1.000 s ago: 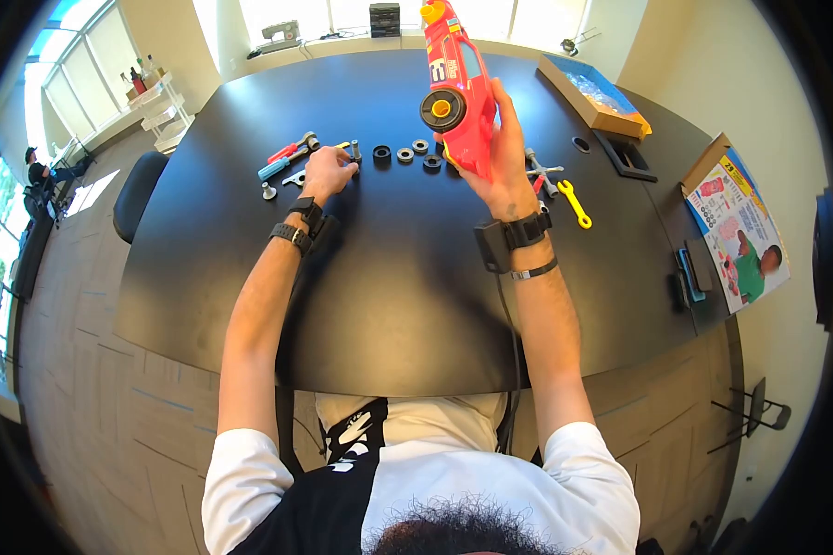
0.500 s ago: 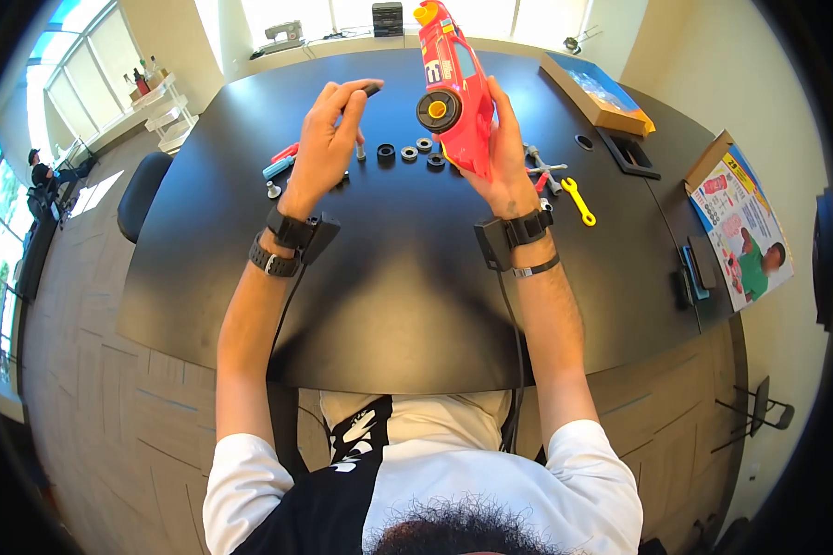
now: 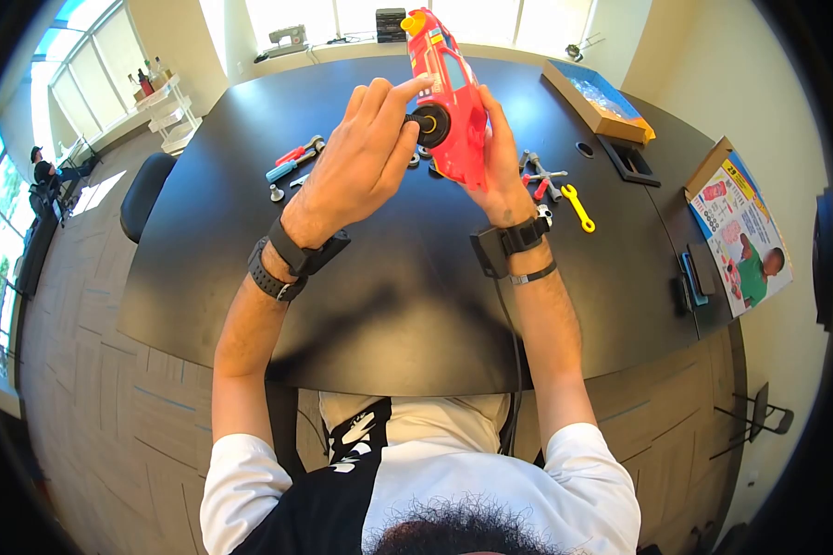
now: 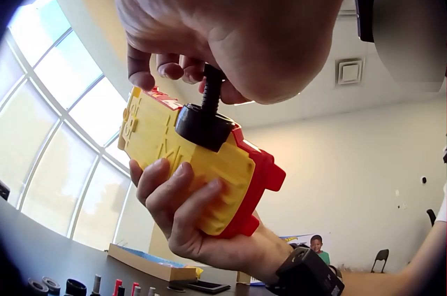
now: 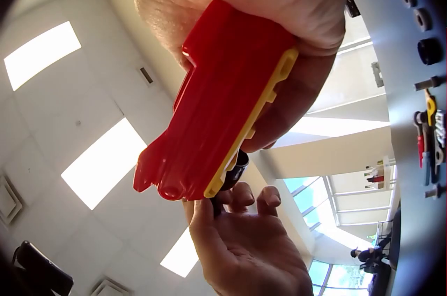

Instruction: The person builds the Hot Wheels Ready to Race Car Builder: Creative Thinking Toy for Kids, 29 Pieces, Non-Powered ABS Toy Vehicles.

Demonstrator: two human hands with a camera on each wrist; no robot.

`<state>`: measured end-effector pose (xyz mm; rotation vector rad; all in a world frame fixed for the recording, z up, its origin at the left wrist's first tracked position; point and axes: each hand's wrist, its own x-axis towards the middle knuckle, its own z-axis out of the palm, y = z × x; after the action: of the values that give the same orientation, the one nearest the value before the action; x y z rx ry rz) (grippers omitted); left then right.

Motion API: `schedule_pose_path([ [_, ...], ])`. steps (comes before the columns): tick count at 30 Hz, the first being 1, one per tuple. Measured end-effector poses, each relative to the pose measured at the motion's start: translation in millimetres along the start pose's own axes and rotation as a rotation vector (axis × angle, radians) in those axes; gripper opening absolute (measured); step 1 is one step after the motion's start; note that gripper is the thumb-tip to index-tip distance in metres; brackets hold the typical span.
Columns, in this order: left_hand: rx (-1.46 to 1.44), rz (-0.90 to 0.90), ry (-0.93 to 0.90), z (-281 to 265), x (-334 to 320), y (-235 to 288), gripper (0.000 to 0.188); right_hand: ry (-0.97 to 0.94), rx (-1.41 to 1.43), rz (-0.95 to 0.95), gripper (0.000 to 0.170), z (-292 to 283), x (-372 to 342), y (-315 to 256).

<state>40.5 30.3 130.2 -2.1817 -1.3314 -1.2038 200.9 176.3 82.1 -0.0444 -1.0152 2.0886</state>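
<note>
The right hand (image 3: pixel 498 171) grips a red toy car (image 3: pixel 458 102), raised above the table with its nose end up. In the left wrist view its yellow underside (image 4: pixel 202 177) faces the camera, fingers spread across it. The left hand (image 3: pixel 356 162) pinches a black threaded bolt (image 4: pixel 211 90) between thumb and fingers. That bolt meets the middle of the black wheel (image 4: pixel 202 127) on the car's side; how deep it sits cannot be told. From the right wrist view, the car's red body (image 5: pixel 230 93) hides most of the wheel.
On the dark table (image 3: pixel 389 305) lie a blue-handled screwdriver (image 3: pixel 283 170) and other tools at left, rings behind the hands, and a yellow wrench (image 3: pixel 578 208) and a grey cross-shaped tool at right. An open box (image 3: pixel 602 102) and a printed box (image 3: pixel 740 222) stand further right.
The left hand has risen from the table with the black bolt and moved right to the car's wheel. The right hand keeps its grip; the car has turned slightly.
</note>
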Motion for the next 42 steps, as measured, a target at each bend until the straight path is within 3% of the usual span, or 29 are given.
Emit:
schedule_pose_path([
  [5,0.113,-0.058,-0.087,5,0,11,0.065,-0.030,0.029,0.023,0.061,3,1,6],
  [8,0.151,0.078,0.052,19,-3,2,0.078,-0.034,0.013,0.006,0.062,7,0,8],
  [10,-0.134,0.023,0.157,29,-4,-14,0.090,-0.019,0.022,0.000,0.063,9,-1,7],
  [14,-0.242,-0.100,0.220,30,-9,-25,0.097,-0.024,0.001,0.013,0.064,14,-6,1],
  [16,-0.422,-0.256,0.222,24,-13,-28,0.094,0.012,-0.018,-0.046,0.066,16,-5,-1],
  [19,-0.474,-0.274,0.341,22,-17,-41,0.084,0.023,-0.025,-0.045,0.067,3,-3,-4],
  [25,-0.431,-0.336,0.343,13,-10,-34,0.059,0.027,0.012,-0.020,0.067,2,-1,-2],
  [29,-0.297,-0.243,0.327,15,-5,-16,0.060,0.044,0.003,0.007,0.067,7,-3,-1],
  [32,-0.368,-0.278,0.322,11,-8,-25,0.054,0.038,0.049,-0.005,0.068,5,-3,-4],
  [34,-0.430,-0.396,0.419,7,-13,-48,0.053,-0.030,0.072,0.018,0.068,-2,-4,-8],
  [39,-0.439,-0.371,0.444,4,-8,-39,0.033,-0.004,-0.010,-0.033,0.067,11,-9,-8],
  [41,-0.283,-0.173,0.355,4,-2,-18,0.023,0.019,-0.014,-0.036,0.066,14,-9,-5],
  [42,-0.283,-0.176,0.358,6,-2,-13,0.023,0.009,-0.010,-0.021,0.066,14,-9,-5],
])
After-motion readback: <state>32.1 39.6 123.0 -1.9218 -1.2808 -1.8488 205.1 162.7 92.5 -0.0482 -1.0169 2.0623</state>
